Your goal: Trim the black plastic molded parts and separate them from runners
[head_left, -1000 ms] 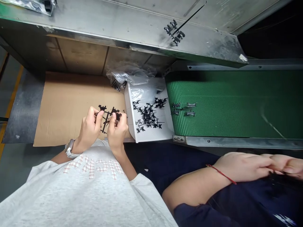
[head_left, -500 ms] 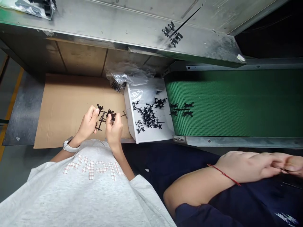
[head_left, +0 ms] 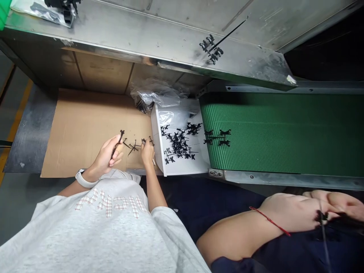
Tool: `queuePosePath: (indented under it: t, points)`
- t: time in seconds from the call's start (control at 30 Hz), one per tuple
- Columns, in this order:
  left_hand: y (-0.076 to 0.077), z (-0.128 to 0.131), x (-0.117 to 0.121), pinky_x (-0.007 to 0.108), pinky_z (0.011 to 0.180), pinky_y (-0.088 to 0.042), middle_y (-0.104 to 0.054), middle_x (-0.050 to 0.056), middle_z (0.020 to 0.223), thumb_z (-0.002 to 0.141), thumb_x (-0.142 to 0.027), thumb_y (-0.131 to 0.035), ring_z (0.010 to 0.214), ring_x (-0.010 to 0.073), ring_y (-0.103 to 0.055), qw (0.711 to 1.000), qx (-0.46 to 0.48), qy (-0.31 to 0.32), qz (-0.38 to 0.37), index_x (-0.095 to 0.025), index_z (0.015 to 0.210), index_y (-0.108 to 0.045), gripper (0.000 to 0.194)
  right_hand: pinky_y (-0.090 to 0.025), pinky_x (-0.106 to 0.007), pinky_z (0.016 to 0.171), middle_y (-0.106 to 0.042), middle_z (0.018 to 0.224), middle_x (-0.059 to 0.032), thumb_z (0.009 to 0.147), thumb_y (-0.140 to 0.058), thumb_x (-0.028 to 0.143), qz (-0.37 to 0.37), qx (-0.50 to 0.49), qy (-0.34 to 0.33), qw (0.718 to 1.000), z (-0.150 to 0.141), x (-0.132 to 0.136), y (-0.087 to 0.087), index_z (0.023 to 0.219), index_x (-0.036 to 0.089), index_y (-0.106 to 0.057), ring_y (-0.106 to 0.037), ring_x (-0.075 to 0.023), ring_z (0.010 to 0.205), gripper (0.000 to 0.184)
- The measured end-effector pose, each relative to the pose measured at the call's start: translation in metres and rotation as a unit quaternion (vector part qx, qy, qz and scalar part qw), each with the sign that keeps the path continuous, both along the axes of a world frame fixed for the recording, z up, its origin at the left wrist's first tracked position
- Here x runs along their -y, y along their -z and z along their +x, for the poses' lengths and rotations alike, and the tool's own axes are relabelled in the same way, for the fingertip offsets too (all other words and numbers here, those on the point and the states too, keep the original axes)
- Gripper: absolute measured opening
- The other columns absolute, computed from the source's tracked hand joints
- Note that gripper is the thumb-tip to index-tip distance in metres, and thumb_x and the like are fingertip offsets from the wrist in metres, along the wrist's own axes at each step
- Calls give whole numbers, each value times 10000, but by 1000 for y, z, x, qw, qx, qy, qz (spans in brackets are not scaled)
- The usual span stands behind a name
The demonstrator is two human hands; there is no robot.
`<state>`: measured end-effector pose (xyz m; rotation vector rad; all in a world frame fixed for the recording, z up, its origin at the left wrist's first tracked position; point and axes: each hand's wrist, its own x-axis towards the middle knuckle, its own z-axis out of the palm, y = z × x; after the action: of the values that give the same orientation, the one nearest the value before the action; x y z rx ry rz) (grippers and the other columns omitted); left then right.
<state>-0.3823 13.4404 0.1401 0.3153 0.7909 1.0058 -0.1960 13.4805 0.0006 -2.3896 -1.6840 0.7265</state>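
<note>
My left hand [head_left: 109, 153] is closed around a thin black plastic piece [head_left: 120, 137], whose forked end sticks up past the fingers. The rest of that piece is partly covered by the palm. My right hand [head_left: 148, 151] is lower over the cardboard, beside the white bin, its fingers pinched at small dark plastic; its exact shape is hidden. Between the hands, several thin black sprue sticks [head_left: 133, 147] lie on the cardboard sheet [head_left: 85, 132]. The white bin [head_left: 159, 140] holds a heap of black branched plastic parts [head_left: 180, 144].
Clear plastic bags [head_left: 156, 91] lie at the bin's back edge. A green conveyor belt [head_left: 270, 132] carries one black part cluster [head_left: 224, 137]. Another cluster [head_left: 212, 49] rests on the metal ledge [head_left: 127, 34]. At right, a co-worker's hand [head_left: 295, 212] holds a dark part.
My hands have moved apart; the right one went right toward the bin. The black frame held between them is no longer spread across both hands. Thin sticks now show on the cardboard between them.
</note>
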Motion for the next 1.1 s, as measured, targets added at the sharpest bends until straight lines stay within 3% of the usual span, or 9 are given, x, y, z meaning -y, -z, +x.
queuePosePath:
  t: [0.1, 0.2, 0.33, 0.4, 0.5, 0.57, 0.7, 0.9, 1.1]
  points:
    - [-4, 0, 1, 110, 265, -189, -355, -109, 401, 863, -326, -633, 285, 27, -184, 999, 30, 12, -1, -162, 774, -533, 212, -434, -312, 799, -637, 1022, -139, 942, -442, 181, 39, -99, 40, 994, 8, -4, 11, 969, 115, -562, -595, -194, 908, 140]
    - [-1, -1, -1, 113, 292, -244, -382, -92, 451, 918, -240, -512, 312, 34, -240, 999, 33, 0, -10, -151, 801, -552, 153, -425, -264, 656, -575, 726, -29, 942, -471, 334, 51, -225, 65, 971, 6, -2, 2, 772, 175, -490, -532, -142, 673, 233]
    - [11, 1, -6, 131, 340, -323, -448, -51, 544, 969, -219, -365, 390, 54, -370, 999, 26, -14, -33, -160, 754, -510, 266, -272, -219, 430, -454, 592, 58, 877, -453, 618, 30, -403, 51, 913, -14, 19, -44, 747, 210, -439, -251, -55, 415, 428]
    - [16, 3, -7, 137, 379, -370, -479, -32, 592, 983, -234, -337, 452, 63, -436, 999, 23, -14, -44, -161, 737, -496, 302, -260, -212, 408, -510, 645, 52, 809, -518, 683, 27, -467, 31, 883, -25, 31, -74, 799, 208, -474, -252, -38, 403, 477]
    - [19, 4, -5, 134, 422, -403, -516, -14, 660, 982, -281, -422, 529, 65, -486, 999, 21, -11, -44, -152, 738, -510, 289, -256, -199, 400, -537, 630, 54, 791, -640, 615, 36, -552, 7, 833, -36, 43, -110, 794, 194, -511, -283, -22, 394, 440]
    - [20, 3, -2, 126, 426, -394, -530, -7, 707, 935, -337, -563, 584, 69, -509, 999, 29, -7, -28, -146, 749, -533, 269, -252, -187, 400, -551, 616, 55, 819, -676, 530, 56, -588, 6, 807, -39, 45, -122, 777, 179, -536, -302, -10, 395, 380]
    - [19, 1, 1, 124, 430, -390, -530, 4, 743, 788, -397, -762, 665, 85, -534, 998, 60, 13, -23, -137, 744, -577, 322, -208, -177, 369, -558, 570, 61, 793, -724, 506, 57, -616, 35, 785, -41, 42, -127, 733, 163, -551, -293, 3, 363, 390]
    - [18, 2, 0, 122, 361, -301, -553, -4, 654, 608, -437, -886, 508, 49, -434, 995, 72, 68, -17, -133, 688, -631, 405, -138, -170, 325, -569, 499, 67, 637, -834, 542, -57, -689, 48, 721, -45, 39, -131, 747, 164, -541, -226, 6, 311, 490]
    - [21, 1, 0, 130, 407, -316, -589, 14, 698, 665, -492, -835, 545, 50, -463, 995, 30, 79, 44, -132, 663, -663, 399, -113, -146, 333, -414, 426, 124, 600, -846, 574, -103, -702, 69, 702, -42, 42, -129, 769, 176, -527, -171, 6, 331, 538]
